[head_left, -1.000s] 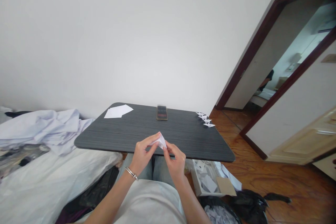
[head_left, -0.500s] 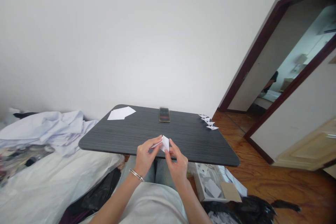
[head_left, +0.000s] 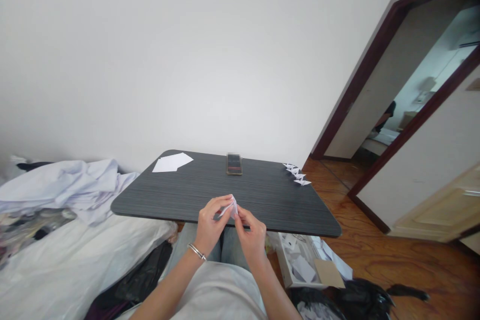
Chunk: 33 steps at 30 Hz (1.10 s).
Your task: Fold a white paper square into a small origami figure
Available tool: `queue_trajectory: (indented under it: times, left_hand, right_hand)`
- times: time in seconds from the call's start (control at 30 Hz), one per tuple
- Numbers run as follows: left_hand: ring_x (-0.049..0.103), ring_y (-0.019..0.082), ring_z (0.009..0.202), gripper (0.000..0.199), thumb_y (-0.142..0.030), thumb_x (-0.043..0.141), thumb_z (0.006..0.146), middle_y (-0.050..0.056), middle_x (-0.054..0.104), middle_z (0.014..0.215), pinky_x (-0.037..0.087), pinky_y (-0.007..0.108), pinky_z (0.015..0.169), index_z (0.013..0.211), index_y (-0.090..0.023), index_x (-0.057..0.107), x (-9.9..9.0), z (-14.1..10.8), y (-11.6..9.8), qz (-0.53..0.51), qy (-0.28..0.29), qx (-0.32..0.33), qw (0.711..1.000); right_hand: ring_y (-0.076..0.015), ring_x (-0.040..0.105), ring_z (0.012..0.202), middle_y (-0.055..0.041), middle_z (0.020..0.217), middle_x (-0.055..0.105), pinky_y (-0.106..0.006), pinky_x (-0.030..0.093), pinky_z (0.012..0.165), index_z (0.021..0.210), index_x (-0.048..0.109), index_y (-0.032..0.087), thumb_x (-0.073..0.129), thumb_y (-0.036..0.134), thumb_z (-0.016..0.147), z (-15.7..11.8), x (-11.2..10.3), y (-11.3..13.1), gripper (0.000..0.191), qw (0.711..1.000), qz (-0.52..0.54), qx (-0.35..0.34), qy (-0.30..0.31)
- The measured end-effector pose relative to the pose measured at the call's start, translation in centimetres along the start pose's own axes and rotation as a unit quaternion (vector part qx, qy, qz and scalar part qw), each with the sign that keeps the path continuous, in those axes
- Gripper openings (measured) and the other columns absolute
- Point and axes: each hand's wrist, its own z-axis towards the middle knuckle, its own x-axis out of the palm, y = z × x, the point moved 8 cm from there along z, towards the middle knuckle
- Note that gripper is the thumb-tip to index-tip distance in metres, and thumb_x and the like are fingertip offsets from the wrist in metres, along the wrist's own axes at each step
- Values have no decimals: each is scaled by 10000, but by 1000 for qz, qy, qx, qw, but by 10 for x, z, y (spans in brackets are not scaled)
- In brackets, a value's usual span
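Note:
A small piece of folded white paper [head_left: 234,208] is held up between my two hands, over the table's near edge. My left hand [head_left: 210,220] pinches its left side and top between thumb and fingers; a bracelet circles that wrist. With thumb and fingertips my right hand [head_left: 252,232] grips the lower right part of the paper. Several folded paper cranes [head_left: 297,175] stand in a row at the table's far right corner. Loose white paper sheets [head_left: 171,162] lie at the far left of the table.
The dark table [head_left: 157,190] stands against a white wall. A phone [head_left: 234,164] sits at its back edge. White cloth [head_left: 90,180] is heaped on the left. On the floor at right are a box of papers [head_left: 300,265] and black plastic bags [head_left: 362,297].
The folded paper has closed up and turned, so it shows narrower than before. My right hand's fingers have come in closer to my left hand.

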Motion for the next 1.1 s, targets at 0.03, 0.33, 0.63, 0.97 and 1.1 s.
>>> queue_trajectory:
  times: [0.03,0.33,0.63,0.97,1.1]
  left_hand:
    - [582,180,930,169,-181,521,777,68,641,1007,498,248,634,902,-200,632,0,0,1,-2,5,-5,1000]
    - [598,185,941,200,-204,528,778,63,648,1027,493,347,831,939,-205,647,-1,-1,4,-22,-6,16,1000]
    - [616,184,882,120,-195,555,751,72,666,957,511,327,771,810,-178,658,-3,-3,6,-24,-38,-6,999]
    - [615,172,800,55,-187,572,727,62,660,869,504,286,645,702,-168,617,-4,-4,6,-3,-67,-9,998]
    - [607,173,816,67,-185,571,735,61,662,866,496,316,708,707,-177,632,-2,-3,3,2,-50,11,999]
  right_hand:
    - [-155,641,642,-75,817,688,-239,535,584,948,626,148,473,190,805,0,-1,-1,214,1000,-1,3,-4]
    - [-158,655,641,-58,808,694,-236,539,589,937,627,160,469,193,804,-3,1,-3,208,1000,3,12,-8]
    - [-154,648,665,-61,845,686,-234,527,611,974,612,167,451,165,815,-5,8,4,227,1000,-20,-17,17]
    - [-152,640,630,-58,798,683,-236,518,595,925,617,168,442,178,811,-5,8,2,209,1000,-11,-3,12]
    - [-148,623,576,-43,707,670,-231,503,558,843,597,165,461,203,806,-4,7,-4,146,999,15,48,7]
